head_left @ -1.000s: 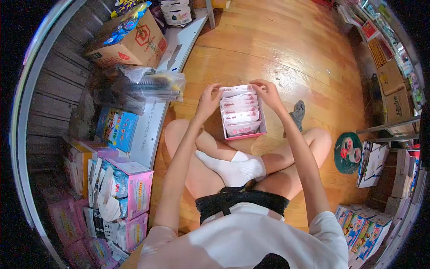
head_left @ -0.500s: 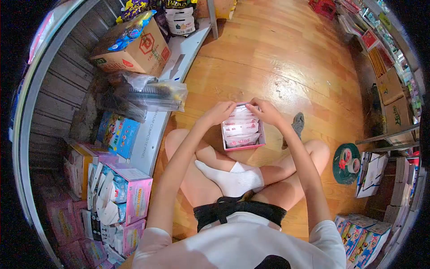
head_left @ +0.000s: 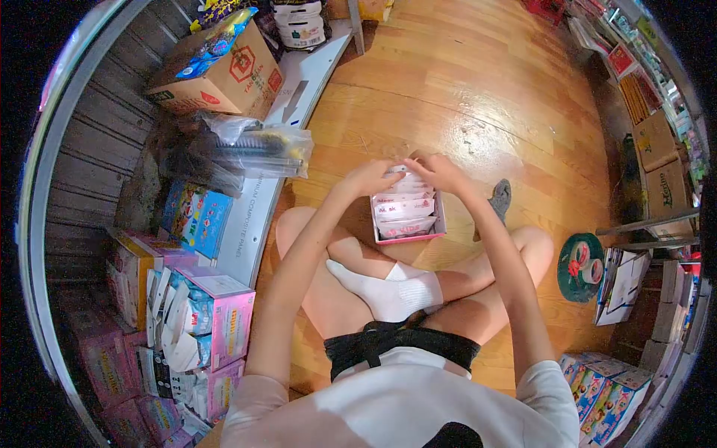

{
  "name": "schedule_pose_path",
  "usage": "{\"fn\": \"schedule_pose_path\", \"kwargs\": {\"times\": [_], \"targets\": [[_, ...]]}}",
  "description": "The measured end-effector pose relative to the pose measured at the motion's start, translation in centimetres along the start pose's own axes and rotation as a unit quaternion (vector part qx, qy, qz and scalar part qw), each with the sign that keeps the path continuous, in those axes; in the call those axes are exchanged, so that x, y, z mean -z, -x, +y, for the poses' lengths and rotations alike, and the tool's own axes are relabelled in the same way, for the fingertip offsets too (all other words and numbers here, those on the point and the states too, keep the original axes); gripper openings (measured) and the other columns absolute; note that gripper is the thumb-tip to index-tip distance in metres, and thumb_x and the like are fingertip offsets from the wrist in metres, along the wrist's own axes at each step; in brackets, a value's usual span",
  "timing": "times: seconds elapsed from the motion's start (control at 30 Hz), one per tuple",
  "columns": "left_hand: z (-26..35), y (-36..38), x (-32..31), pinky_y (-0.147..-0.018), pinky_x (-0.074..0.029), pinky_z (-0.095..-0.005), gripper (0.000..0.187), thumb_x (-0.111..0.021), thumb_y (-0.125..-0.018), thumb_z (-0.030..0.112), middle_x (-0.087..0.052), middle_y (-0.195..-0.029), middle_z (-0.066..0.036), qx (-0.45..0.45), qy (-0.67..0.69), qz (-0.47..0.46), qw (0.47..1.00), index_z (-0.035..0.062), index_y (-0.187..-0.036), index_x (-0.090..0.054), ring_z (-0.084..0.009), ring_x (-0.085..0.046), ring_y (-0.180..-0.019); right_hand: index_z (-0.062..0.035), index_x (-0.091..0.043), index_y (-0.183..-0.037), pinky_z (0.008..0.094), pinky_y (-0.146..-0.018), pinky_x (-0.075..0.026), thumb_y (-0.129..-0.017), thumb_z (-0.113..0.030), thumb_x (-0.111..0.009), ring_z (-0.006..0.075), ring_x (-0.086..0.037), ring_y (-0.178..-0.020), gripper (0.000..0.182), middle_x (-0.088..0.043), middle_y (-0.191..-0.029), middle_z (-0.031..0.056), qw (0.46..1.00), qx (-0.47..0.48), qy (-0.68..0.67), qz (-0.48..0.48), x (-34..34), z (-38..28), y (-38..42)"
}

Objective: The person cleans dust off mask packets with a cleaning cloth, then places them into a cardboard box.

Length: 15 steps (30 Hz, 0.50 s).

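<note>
A small pink box (head_left: 409,239) sits on the floor before my crossed legs, filled with a row of white packets (head_left: 403,209) with pink print, one reading KIDS. At the box's far end my left hand (head_left: 375,178) has its thumb and fingers closed over the rearmost packets. From the other side my right hand (head_left: 439,173) meets it, its fingers curled over the same packets. The fingertips nearly touch, and partly hide what they grip.
To the left, a low shelf (head_left: 250,216) bears a cardboard box (head_left: 224,78), plastic-wrapped goods (head_left: 258,153) and pink cartons (head_left: 233,328). On the right are a green tray (head_left: 571,287) with tape rolls (head_left: 591,270), and colourful boxes (head_left: 605,396). A grey sock (head_left: 501,198) is beyond my knee.
Both hands have drawn closer together over the far end of the box, the right moving slightly left. The packets there look shifted, and the view has tilted a little.
</note>
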<state>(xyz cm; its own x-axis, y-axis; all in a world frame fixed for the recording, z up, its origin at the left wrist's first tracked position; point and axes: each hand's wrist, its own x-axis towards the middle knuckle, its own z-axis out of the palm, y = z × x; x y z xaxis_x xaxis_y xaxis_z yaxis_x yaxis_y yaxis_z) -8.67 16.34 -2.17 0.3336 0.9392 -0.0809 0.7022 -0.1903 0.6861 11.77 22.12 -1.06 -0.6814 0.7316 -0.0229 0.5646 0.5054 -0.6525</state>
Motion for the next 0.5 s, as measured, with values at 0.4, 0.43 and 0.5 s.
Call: {"fn": "schedule_pose_path", "kwargs": {"times": [0.4,0.43,0.5], "targets": [[-3.3,2.4,0.5,-0.087,-0.046,-0.0351,0.036,-0.058,-0.089,0.026,-0.061,-0.106,-0.018,0.003,0.053,0.224,0.973,0.0005,-0.113,-0.059,-0.0277,-0.060,-0.100,0.0006,-0.061,-0.111,0.0345,-0.095,-0.041,-0.092,-0.019,-0.052,0.0284,-0.054,-0.111,0.029,-0.057,-0.120,0.0180,0.981,0.111,-0.025,0.155,-1.0,3.1,0.4],[-3.5,2.7,-0.2,-0.090,-0.045,-0.0349,0.039,-0.057,-0.090,0.027,-0.060,-0.111,-0.018,0.008,0.050,0.260,0.964,0.0000,-0.117,-0.056,-0.0277,-0.058,-0.104,0.0011,-0.061,-0.112,0.0344,-0.098,-0.038,-0.093,-0.019,-0.051,0.0291,-0.052,-0.115,0.030,-0.055,-0.124,0.0184,0.974,0.104,-0.014,0.203,-1.5,2.9,0.9],[-3.7,3.5,-1.4,-0.098,-0.040,-0.0351,0.046,-0.052,-0.094,0.030,-0.052,-0.125,-0.019,0.050,0.182,0.265,0.945,-0.0008,-0.127,-0.047,-0.0284,-0.050,-0.116,0.0016,-0.058,-0.116,0.0376,-0.100,-0.037,-0.094,-0.021,-0.048,0.0328,-0.050,-0.117,0.033,-0.053,-0.126,0.0204,0.957,0.048,-0.073,0.276,-1.3,2.6,2.0]]}}
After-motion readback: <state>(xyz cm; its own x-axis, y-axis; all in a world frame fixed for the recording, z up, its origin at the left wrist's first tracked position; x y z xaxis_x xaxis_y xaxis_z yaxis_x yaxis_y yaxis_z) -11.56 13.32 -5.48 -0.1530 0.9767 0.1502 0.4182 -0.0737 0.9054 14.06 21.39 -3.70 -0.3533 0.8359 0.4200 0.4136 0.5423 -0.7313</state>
